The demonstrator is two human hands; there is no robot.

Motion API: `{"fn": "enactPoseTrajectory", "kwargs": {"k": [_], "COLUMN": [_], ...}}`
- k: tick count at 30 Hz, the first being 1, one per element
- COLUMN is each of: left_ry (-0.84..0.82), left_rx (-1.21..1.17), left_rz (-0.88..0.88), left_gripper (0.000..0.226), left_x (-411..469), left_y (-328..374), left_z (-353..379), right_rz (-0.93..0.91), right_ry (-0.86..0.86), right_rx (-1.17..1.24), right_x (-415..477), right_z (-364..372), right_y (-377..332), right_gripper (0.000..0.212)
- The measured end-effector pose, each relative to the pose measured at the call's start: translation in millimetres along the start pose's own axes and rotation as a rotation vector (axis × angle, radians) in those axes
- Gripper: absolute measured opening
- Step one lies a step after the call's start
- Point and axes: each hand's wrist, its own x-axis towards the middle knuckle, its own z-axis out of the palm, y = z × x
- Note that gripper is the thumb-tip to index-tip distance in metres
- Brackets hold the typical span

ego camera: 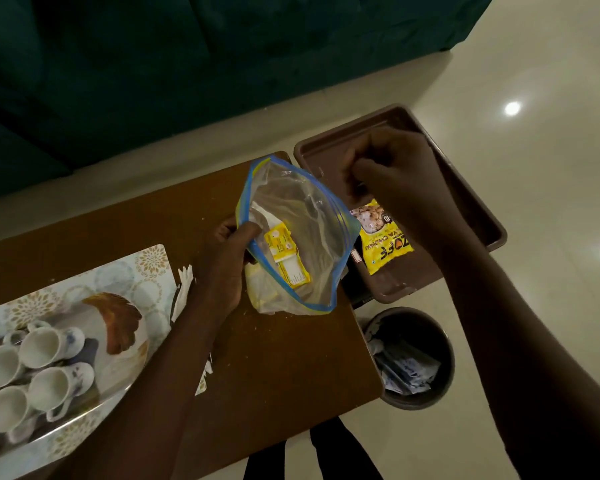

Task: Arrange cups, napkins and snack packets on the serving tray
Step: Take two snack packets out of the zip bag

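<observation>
My left hand (222, 268) grips the side of a clear zip bag (302, 216) with a blue rim, held open above the wooden table (278, 362). Small yellow packets (288, 258) lie inside the bag. My right hand (392, 178) hovers over the brown serving tray (478, 209), fingers bunched at the top edge of a yellow snack packet (385, 244) that lies on the tray. Several white cups (45, 344) lie on their sides on a patterned tray (146, 268) at the left.
A round dark waste bin (413, 358) with wrappers in it stands on the floor under the brown tray. A dark green sofa (153, 64) runs along the far side. White paper pieces (184, 282) lie beside the patterned tray.
</observation>
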Motion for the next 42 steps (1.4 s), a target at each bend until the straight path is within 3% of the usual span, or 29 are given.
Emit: {"fn": "enactPoseTrajectory", "kwargs": {"k": [3, 5, 6, 8, 13, 14, 16, 17, 21, 25, 27, 31, 33, 34, 37, 39, 42], "left_ry": [-0.019, -0.032, -0.031, -0.024, -0.052, -0.055, -0.059, -0.060, -0.032, -0.048, -0.064, -0.064, -0.072, -0.064, 0.028, 0.077, 0.109], "left_rx": [-0.006, 0.004, 0.020, 0.056, 0.071, 0.076, 0.073, 0.063, 0.028, 0.075, 0.088, 0.117, 0.164, 0.185, 0.203, 0.208, 0.203], "left_rz": [0.008, 0.013, 0.014, 0.032, 0.017, 0.019, 0.030, 0.032, 0.007, -0.005, -0.013, -0.006, 0.023, 0.037, 0.070, 0.077, 0.132], "left_gripper": [0.012, 0.013, 0.012, 0.007, 0.013, 0.011, 0.006, 0.006, 0.012, 0.018, 0.020, 0.017, 0.023, 0.027, 0.014, 0.018, 0.042], "left_x": [0.0, -0.1, -0.6, -4.5, -14.7, -15.1, -15.4, -15.5, -16.2, -17.2, -17.8, -18.1, -18.6, -18.4, -19.7, -20.5, -22.1], "left_y": [2.6, 3.2, 3.0, 1.9, -5.7, -6.9, -9.4, -10.0, -11.3, -12.6, -14.1, -12.5, -10.7, -10.6, -10.0, -8.4, -4.8], "left_z": [-3.9, -7.5, -8.2, -7.1, -3.9, -5.0, -9.0, -10.2, -8.6, -4.6, -4.2, -3.3, -4.2, -4.8, -2.6, -1.1, 0.8], "right_rz": [0.064, 0.115, 0.131, 0.212, 0.472, 0.481, 0.455, 0.459, 0.558, 0.633, 0.656, 0.655, 0.621, 0.591, 0.364, 0.237, 0.132], "right_ry": [-0.331, -0.544, -0.607, -0.663, -0.480, -0.409, -0.233, -0.195, -0.326, -0.325, -0.346, -0.410, -0.464, -0.469, -0.398, -0.390, -0.437], "right_rx": [-0.026, -0.219, -0.326, -0.489, -0.729, -0.696, -0.665, -0.675, -0.674, -0.641, -0.582, -0.402, -0.368, -0.382, -0.585, -0.665, -0.733], "right_x": [-6.9, -4.2, -1.6, -0.4, -1.4, -2.9, -6.5, -8.1, -13.7, -20.5, -23.8, -18.8, -12.4, -9.0, -5.6, -6.4, -7.7], "right_z": [14.8, 38.3, 53.9, 87.4, 139.2, 141.9, 142.8, 143.5, 149.8, 154.8, 159.4, 155.1, 146.4, 141.0, 118.8, 100.0, 63.3], "right_y": [-33.4, -31.6, -25.3, -6.1, 76.4, 87.2, 98.7, 102.3, 111.0, 121.6, 126.4, 124.0, 108.2, 99.1, 68.5, 44.3, 7.0], "right_gripper": [0.024, 0.017, 0.015, 0.030, 0.076, 0.073, 0.032, 0.022, 0.025, 0.065, 0.059, 0.029, 0.017, 0.021, 0.010, 0.023, 0.030]}}
